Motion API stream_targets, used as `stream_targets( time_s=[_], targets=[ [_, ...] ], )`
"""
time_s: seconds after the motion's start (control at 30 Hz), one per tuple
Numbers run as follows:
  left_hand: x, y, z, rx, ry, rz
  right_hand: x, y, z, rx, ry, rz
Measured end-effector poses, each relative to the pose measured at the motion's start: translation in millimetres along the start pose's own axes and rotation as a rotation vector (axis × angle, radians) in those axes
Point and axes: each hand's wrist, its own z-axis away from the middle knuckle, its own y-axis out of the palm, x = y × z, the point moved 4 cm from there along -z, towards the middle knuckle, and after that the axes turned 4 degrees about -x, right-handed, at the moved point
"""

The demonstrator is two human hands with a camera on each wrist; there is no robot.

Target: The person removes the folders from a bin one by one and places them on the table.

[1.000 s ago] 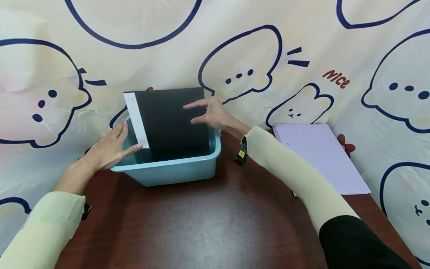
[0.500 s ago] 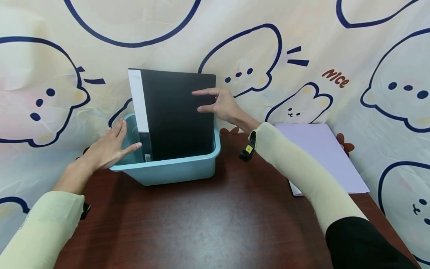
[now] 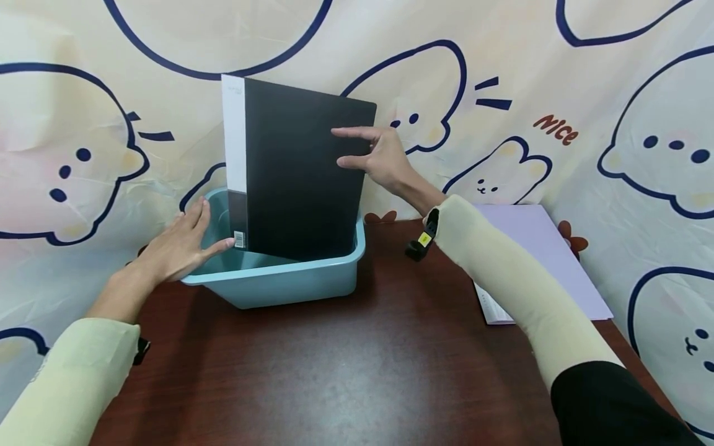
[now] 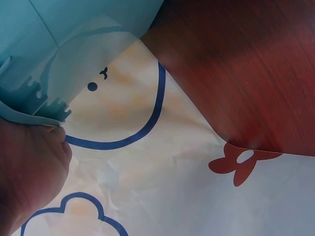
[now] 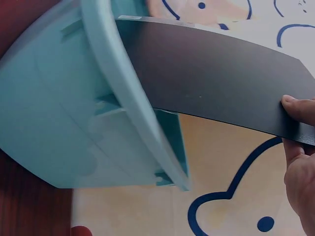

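A black file folder [image 3: 307, 167] with a white and dark grey spine [image 3: 235, 142] stands tilted in a light blue plastic tub [image 3: 284, 288]; its upper part rises above the rim. My right hand [image 3: 385, 162] pinches the folder's right edge, with a digit [image 5: 295, 105] on the cover and other fingers behind in the right wrist view. My left hand [image 3: 177, 246] rests on the tub's left rim, fingers straight and thumb stretched over the inside near the spine's lower end. In the left wrist view part of that hand [image 4: 34, 172] shows against the rim.
A lilac folder [image 3: 558, 266] lies on the dark brown table [image 3: 357, 371] at the right, with white pages showing at its near left corner. The right forearm passes over it. A cloth printed with cartoon outlines [image 3: 279, 37] hangs behind the table and at both sides.
My right hand has moved up and to the right, lifting the black folder higher out of the tub and tilting it. The left hand and tub have stayed in place.
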Motion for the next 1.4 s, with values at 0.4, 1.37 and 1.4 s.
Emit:
stream_targets(
  time_s=[0.4,1.37,1.4],
  targets=[
    [1.8,1.6,-1.5,0.005,0.007,-0.026,24,-29,-3,-0.100,-0.012,-0.206],
    [-3.4,-3.2,0.4,0.011,0.004,-0.022,58,-135,16,-0.296,0.036,-0.704],
    [-3.5,-3.0,0.1,0.011,0.006,-0.023,58,-140,18,-0.301,0.044,-0.710]
  ],
)
